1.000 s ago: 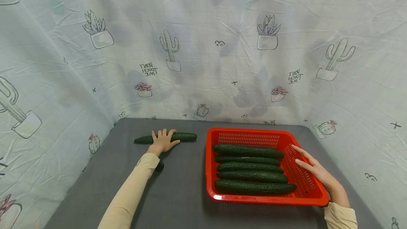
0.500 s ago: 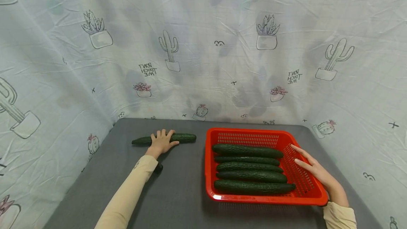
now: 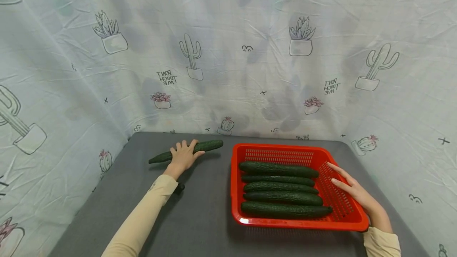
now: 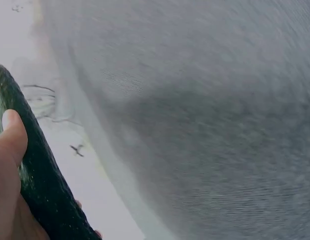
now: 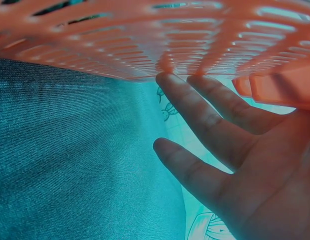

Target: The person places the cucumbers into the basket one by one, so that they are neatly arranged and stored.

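Observation:
My left hand [image 3: 183, 158] grips a long dark green cucumber [image 3: 210, 145] around its middle, at the back left of the grey table. The cucumber slants, its right end higher than its left, with a shadow beneath. In the left wrist view, the thumb [image 4: 14, 130] lies along the near side of the cucumber [image 4: 42, 175] and fingertips peek out behind it. My right hand [image 3: 360, 193] holds the right side of a red plastic basket [image 3: 235, 185], two digits inside the wall. From the right wrist view, three fingers [image 5: 210, 117] lie outside, two with tips at the slotted wall.
Several cucumbers [image 3: 285, 210] lie side by side in the basket, roughly parallel to its long front edge. A cactus-print cloth [image 3: 228, 62] hangs behind and on both sides of the grey table [image 3: 210, 209]. A small black object [image 3: 179, 188] shows beside the left wrist.
The cucumber in my left hand has tilted, its right end rising off the table. The left hand has shifted slightly up with it. My right hand and the basket stay put.

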Demonstrator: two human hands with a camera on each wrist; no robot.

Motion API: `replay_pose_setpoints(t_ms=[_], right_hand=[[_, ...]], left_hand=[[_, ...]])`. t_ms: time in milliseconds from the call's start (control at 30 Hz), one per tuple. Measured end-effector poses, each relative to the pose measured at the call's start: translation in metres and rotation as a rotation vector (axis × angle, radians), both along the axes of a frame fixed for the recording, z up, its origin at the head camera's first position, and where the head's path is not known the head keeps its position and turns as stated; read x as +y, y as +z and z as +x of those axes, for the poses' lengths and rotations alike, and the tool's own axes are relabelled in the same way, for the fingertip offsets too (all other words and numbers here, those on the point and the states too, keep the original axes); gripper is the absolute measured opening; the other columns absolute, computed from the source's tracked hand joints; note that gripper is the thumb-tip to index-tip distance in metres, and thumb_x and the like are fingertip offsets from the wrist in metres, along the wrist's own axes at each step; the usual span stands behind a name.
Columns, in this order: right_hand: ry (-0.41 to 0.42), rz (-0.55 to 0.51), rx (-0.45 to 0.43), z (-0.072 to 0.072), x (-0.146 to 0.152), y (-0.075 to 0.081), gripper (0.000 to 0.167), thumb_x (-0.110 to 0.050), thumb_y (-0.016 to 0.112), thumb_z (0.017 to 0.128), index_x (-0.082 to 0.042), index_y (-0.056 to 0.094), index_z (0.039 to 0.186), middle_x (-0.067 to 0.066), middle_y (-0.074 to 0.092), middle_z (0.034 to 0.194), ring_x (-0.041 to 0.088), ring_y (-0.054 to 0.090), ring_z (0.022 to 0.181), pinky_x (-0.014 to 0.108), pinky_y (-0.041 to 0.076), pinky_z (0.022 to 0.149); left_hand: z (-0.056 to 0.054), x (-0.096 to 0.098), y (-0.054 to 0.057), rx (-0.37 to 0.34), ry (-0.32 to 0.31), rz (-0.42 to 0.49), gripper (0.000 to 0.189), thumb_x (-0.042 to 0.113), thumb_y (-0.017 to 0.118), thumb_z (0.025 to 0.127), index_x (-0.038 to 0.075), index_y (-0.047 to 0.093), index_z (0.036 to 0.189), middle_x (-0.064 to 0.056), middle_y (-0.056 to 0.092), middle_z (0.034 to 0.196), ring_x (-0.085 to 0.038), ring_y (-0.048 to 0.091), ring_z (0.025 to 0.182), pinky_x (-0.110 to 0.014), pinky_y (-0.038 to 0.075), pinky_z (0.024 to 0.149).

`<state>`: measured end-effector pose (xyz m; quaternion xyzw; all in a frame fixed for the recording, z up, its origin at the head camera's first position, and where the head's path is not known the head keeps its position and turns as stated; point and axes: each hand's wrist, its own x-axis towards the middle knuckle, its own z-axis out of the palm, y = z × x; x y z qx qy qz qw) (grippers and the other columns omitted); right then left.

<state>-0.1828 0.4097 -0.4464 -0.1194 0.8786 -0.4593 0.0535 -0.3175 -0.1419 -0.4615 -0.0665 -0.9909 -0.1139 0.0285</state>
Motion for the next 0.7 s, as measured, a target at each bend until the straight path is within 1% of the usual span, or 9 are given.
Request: replay_pose_setpoints(t_ms=[67, 167, 300, 433, 533, 600, 633, 700], right_hand=[[0.004, -0.005, 0.002, 0.000, 0.000, 0.000, 0.053, -0.022, 0.040, 0.100, -0.020, 0.019, 0.149, 0.010, 0.017, 0.152, -0.022, 0.021, 0.115, 0.048, 0.030, 0.090], [0.006, 0.000, 0.009, 0.000, 0.000, 0.000, 0.053, -0.021, 0.040, 0.100, -0.020, 0.019, 0.149, 0.011, 0.017, 0.152, -0.023, 0.021, 0.115, 0.046, 0.031, 0.090], [0.008, 0.004, 0.011, 0.000, 0.000, 0.000, 0.053, -0.021, 0.040, 0.100, -0.019, 0.019, 0.149, 0.013, 0.017, 0.152, -0.022, 0.022, 0.115, 0.042, 0.032, 0.089], [0.006, -0.003, 0.005, 0.000, 0.000, 0.000, 0.054, -0.021, 0.040, 0.100, -0.019, 0.019, 0.149, 0.016, 0.016, 0.151, -0.022, 0.022, 0.115, 0.044, 0.032, 0.090], [0.006, -0.005, 0.007, 0.000, 0.000, -0.001, 0.053, -0.022, 0.040, 0.100, -0.019, 0.019, 0.149, 0.016, 0.016, 0.151, -0.021, 0.023, 0.115, 0.034, 0.035, 0.091], [0.006, 0.000, 0.015, 0.000, 0.001, -0.001, 0.053, -0.022, 0.040, 0.100, -0.019, 0.019, 0.149, 0.015, 0.017, 0.151, -0.020, 0.023, 0.116, 0.029, 0.035, 0.090], [0.005, 0.007, 0.018, -0.001, 0.001, -0.001, 0.053, -0.022, 0.040, 0.100, -0.019, 0.019, 0.149, 0.014, 0.018, 0.151, -0.020, 0.023, 0.116, 0.025, 0.034, 0.087], [0.004, 0.016, 0.025, -0.001, 0.002, -0.002, 0.053, -0.022, 0.040, 0.100, -0.020, 0.020, 0.149, 0.011, 0.019, 0.151, -0.021, 0.023, 0.116, 0.023, 0.034, 0.086]], left_hand=[[0.002, 0.003, 0.005, -0.005, 0.009, 0.022, 0.061, 0.060, 0.040, 0.091, 0.024, 0.034, 0.140, -0.026, 0.039, 0.125, -0.048, 0.035, 0.110, -0.066, 0.025, 0.088], [0.004, 0.008, 0.013, -0.001, 0.017, 0.044, 0.061, 0.060, 0.040, 0.091, 0.024, 0.035, 0.140, -0.026, 0.038, 0.126, -0.048, 0.035, 0.111, -0.066, 0.025, 0.089], [0.009, 0.015, 0.024, 0.012, 0.014, 0.030, 0.061, 0.060, 0.039, 0.091, 0.024, 0.035, 0.140, -0.026, 0.040, 0.125, -0.048, 0.035, 0.111, -0.066, 0.026, 0.088], [0.015, 0.022, 0.035, 0.011, 0.022, 0.017, 0.061, 0.061, 0.038, 0.091, 0.024, 0.034, 0.140, -0.027, 0.040, 0.123, -0.048, 0.036, 0.111, -0.066, 0.027, 0.088], [0.019, 0.028, 0.043, 0.013, 0.031, 0.013, 0.061, 0.061, 0.038, 0.091, 0.024, 0.034, 0.140, -0.027, 0.040, 0.124, -0.048, 0.036, 0.112, -0.066, 0.026, 0.090], [0.021, 0.032, 0.048, 0.013, 0.028, 0.002, 0.061, 0.061, 0.038, 0.091, 0.024, 0.034, 0.139, -0.028, 0.039, 0.125, -0.049, 0.036, 0.112, -0.067, 0.026, 0.089], [0.023, 0.034, 0.051, 0.011, 0.024, -0.005, 0.062, 0.061, 0.038, 0.091, 0.023, 0.034, 0.140, -0.028, 0.039, 0.125, -0.049, 0.035, 0.112, -0.067, 0.026, 0.089], [0.025, 0.038, 0.056, 0.002, 0.020, -0.026, 0.062, 0.061, 0.037, 0.091, 0.023, 0.033, 0.140, -0.028, 0.039, 0.126, -0.049, 0.035, 0.113, -0.066, 0.027, 0.089]])
